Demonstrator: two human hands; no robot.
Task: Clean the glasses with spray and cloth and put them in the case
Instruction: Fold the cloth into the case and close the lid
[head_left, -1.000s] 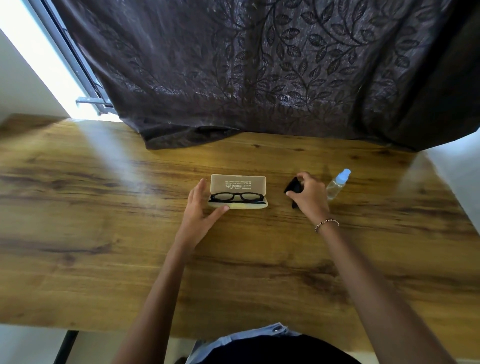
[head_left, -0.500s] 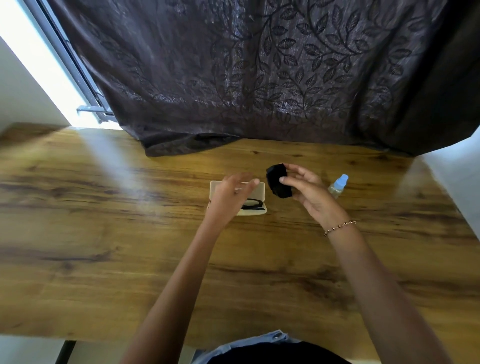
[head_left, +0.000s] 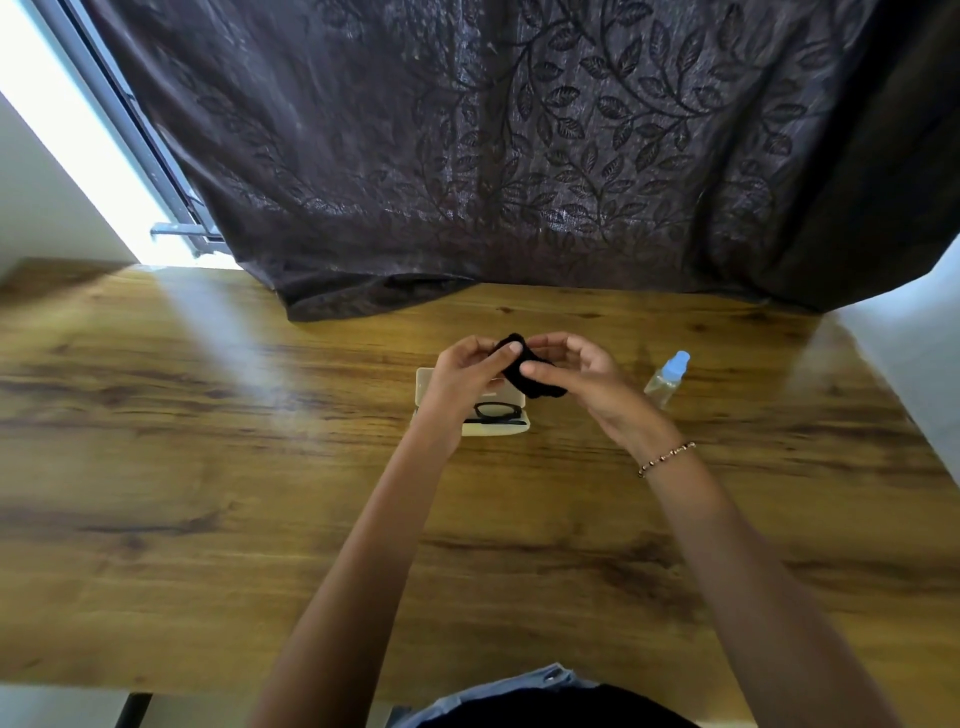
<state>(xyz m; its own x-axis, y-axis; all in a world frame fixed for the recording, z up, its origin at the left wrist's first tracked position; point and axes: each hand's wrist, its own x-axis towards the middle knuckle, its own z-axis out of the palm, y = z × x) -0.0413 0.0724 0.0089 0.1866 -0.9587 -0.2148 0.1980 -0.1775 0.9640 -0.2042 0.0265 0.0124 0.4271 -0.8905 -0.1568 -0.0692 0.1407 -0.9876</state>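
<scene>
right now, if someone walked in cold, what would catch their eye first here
Both hands meet mid-frame, the left hand and right hand pinching a small crumpled black cloth above the wooden table. Just beneath them lies an open cream glasses case with black-framed glasses inside, and a small clear spray bottle with a blue cap stands to the right. A dark leaf-patterned curtain fills the background.

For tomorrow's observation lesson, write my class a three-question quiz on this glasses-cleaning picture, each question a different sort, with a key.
1. True or false: the glasses lie in the open case.
2. What do both hands, left hand and right hand, hold? A cloth; B the bottle; C the glasses.
3. Fill in: the spray bottle stands to the ____ of the case.

Key: 1 true; 2 A; 3 right.
</scene>
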